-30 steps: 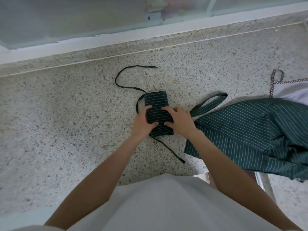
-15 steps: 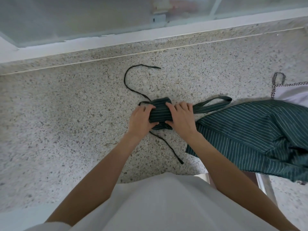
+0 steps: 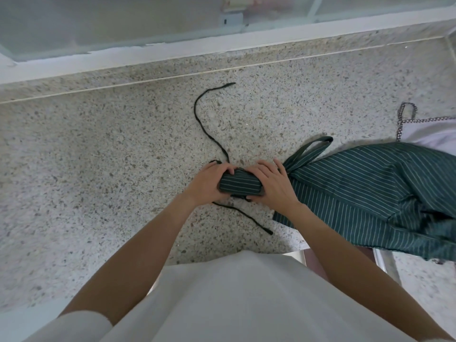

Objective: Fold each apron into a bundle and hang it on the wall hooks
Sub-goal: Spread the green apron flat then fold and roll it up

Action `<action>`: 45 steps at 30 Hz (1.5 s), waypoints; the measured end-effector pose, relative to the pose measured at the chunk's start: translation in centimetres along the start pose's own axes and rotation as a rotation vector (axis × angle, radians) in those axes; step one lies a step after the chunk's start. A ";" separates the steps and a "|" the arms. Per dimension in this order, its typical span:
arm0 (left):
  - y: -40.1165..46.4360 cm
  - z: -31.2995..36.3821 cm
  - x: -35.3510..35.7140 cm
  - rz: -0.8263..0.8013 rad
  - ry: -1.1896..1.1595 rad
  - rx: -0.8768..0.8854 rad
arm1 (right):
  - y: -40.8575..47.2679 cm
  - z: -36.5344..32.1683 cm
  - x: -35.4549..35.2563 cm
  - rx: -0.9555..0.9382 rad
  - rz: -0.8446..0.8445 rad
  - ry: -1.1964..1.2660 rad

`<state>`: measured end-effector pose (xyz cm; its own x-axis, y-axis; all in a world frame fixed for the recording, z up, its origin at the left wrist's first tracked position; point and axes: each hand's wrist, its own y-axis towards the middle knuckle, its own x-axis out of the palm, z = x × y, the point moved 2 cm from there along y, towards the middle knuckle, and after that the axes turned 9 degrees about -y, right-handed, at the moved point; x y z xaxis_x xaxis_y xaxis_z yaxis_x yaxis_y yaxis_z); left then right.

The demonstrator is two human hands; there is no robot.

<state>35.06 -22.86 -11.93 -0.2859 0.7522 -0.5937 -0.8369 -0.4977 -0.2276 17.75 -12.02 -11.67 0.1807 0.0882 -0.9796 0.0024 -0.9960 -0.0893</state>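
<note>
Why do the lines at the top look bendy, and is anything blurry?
Head view: the wide lens bows the white ledge and the counter seam; light is soft, shadows faint; the window behind is hazy; hands and bundle look sharp.

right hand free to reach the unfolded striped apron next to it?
Probably not yet. The right hand grips the rolled bundle together with the left hand. The unfolded apron lies just beside it with nothing between, so it need only let go first.

Two green striped aprons are lying on the speckled counter: one rolled bundle (image 3: 240, 185) dead center, one loose apron (image 3: 365, 193) at 3 o'clock. One white apron (image 3: 434, 134) is peeking in around 2 o'clock.
</note>
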 end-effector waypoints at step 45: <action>-6.1 13.1 -3.7 0.265 -0.635 -0.180 | -3.6 -2.1 -15.8 -0.016 0.047 1.519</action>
<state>35.08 -16.94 1.72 -0.7316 0.6751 -0.0947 -0.6272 -0.7211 -0.2944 16.93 -9.83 4.54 0.9913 -0.0303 0.1277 -0.0237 -0.9983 -0.0529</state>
